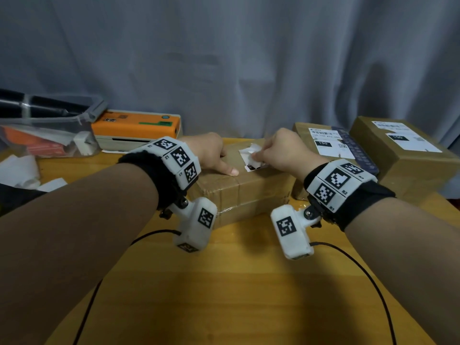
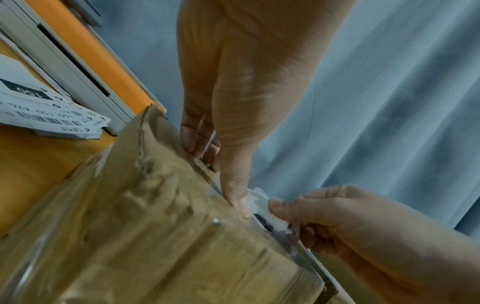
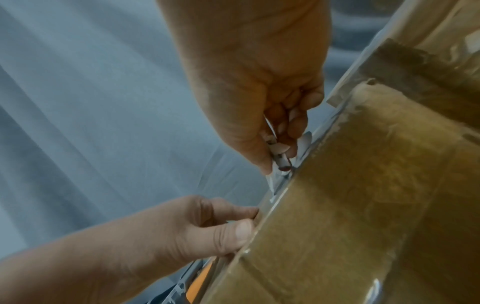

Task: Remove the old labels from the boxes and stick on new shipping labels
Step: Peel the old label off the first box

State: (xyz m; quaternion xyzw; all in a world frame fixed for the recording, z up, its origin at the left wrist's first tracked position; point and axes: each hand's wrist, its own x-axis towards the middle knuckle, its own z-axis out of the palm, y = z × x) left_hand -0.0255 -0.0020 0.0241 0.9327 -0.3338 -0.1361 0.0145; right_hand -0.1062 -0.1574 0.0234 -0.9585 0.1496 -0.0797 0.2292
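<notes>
While the left hand (image 1: 211, 151) presses flat on the box (image 1: 239, 192), thumb straight and laid out toward the label, the right hand (image 1: 281, 150) pinches the old label (image 1: 251, 158) between thumb and curled fingers. Box sits mid-table (image 1: 224, 282), long axis running left-right across the person. Label is on the box top, right of center, partly lifted and crumpled at the far end; its near end, with a dark printed patch, looks stuck down, though the exact bond line can't be made out. Left wrist view: the left thumb tip lies just beside the label's left edge, touching or nearly so, and the right fingertips (image 2: 278, 207) clamp white paper. Right wrist view: the pinch holds a wad of torn paper right above the box top.

Key relation: label lies straight under the right-hand pinch, on the right hand's side of the left thumb. Right hand is on it; left hand only anchors the box. Judging by the lifted far end, the peel probably runs toward the person or off to the right, away from the left thumb, low along the box top so the paper doesn't tear.

Right of the box: two more boxes (image 1: 398, 155) with labels on. Left of it: orange printer (image 1: 135, 127), clear bin (image 1: 49, 130), loose label sheets (image 2: 52, 115).
</notes>
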